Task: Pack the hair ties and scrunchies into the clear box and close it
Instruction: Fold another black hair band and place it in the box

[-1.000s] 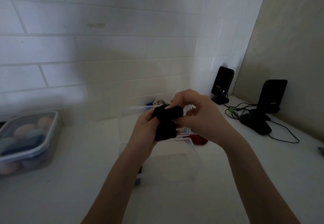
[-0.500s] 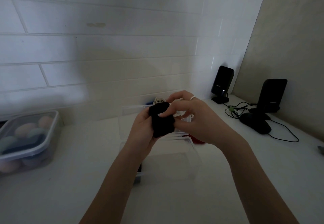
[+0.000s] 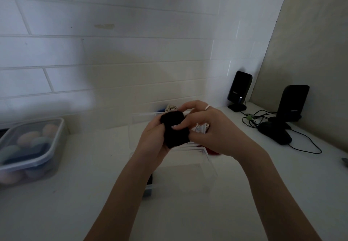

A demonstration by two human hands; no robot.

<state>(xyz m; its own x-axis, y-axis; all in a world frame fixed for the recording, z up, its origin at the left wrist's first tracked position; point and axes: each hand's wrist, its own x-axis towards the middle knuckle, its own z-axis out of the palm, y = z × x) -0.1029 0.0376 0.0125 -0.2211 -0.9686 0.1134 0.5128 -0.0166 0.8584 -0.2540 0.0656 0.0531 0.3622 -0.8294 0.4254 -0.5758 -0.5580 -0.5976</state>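
black scrunchie point(image 3: 175, 130): held above the open clear box point(image 3: 188, 167). left hand point(image 3: 150, 142) cups it from below; right hand point(image 3: 211, 133) pinches its edge. likely soft, light, squashable; best gripped bunched whole.

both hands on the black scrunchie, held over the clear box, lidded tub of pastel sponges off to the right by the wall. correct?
Not quite. In the head view the lidded tub sits to the left by the wall, not the right. The rest holds: left hand and right hand both hold the black scrunchie over the clear box.
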